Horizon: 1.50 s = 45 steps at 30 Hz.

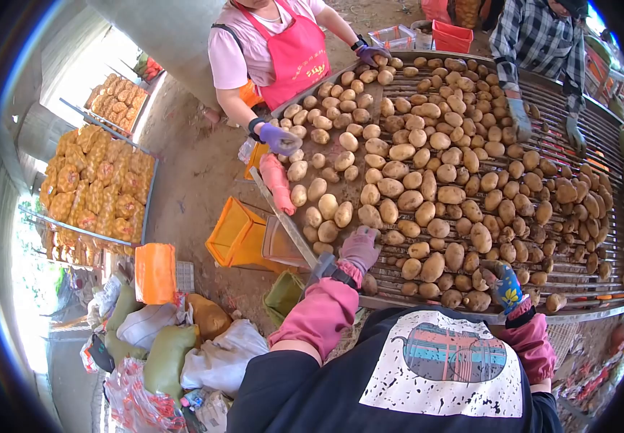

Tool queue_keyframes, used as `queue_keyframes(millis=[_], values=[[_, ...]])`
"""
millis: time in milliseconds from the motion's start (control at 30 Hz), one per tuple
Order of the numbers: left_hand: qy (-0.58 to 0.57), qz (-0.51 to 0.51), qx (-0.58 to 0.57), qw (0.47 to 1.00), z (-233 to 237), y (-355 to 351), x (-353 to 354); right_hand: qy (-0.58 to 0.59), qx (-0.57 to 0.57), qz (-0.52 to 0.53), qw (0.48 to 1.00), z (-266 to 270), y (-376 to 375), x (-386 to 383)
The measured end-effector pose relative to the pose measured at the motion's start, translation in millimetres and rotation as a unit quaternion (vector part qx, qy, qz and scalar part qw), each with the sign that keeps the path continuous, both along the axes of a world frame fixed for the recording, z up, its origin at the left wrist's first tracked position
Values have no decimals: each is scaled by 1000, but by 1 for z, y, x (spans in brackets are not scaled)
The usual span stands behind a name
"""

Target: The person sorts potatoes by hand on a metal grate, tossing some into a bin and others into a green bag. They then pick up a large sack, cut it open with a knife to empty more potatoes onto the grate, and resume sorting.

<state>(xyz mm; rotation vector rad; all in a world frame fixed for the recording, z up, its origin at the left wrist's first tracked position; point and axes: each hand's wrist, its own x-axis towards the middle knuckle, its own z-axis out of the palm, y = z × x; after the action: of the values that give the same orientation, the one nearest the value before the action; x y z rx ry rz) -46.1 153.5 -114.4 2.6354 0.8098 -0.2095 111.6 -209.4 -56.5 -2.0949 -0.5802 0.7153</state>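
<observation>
The left hand point(361, 247), in a lilac glove with a pink sleeve, lies palm down on the potatoes point(427, 189) at the near left corner of the roller bench point(575, 101). Its grip is loose, with the fingers spread and not closed on any one potato. The right hand point(503, 285), in a blue glove with a yellow print, is curled at the near rim. I cannot tell if its grip holds a potato or is empty. The potatoes cover most of the bench in one thick layer, and some of them lie just beside the near rim. Across the bench, a co-worker's purple-gloved hand point(280, 137) touches the pile, and another person's grey glove point(520, 119) rests further right. An orange crate point(234, 234) stands on the ground beside the left rail, and netted sacks point(95, 180) are stacked well apart. I think a careless push can roll a potato over the rim. A glove fingertip can also get caught between the bars, because the hands lie so flat on them.
</observation>
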Motion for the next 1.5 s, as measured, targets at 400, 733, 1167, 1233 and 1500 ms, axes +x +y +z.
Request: queue_keyframes(millis=[400,733,1167,1233,1500], values=[[-28,20,19,999,-41,11,9,15,27,15,999,9,8,-4],[14,-24,-88,996,-17,51,-30,33,28,-11,999,5,-9,-6],[94,-37,-22,995,-4,-11,1,49,52,-3,997,-1,-2,-8],[61,5,-54,997,-10,-25,0,41,53,-5,998,8,-6,-11],[-13,149,-84,985,-51,-62,13,56,54,-10,997,-3,-7,-12]])
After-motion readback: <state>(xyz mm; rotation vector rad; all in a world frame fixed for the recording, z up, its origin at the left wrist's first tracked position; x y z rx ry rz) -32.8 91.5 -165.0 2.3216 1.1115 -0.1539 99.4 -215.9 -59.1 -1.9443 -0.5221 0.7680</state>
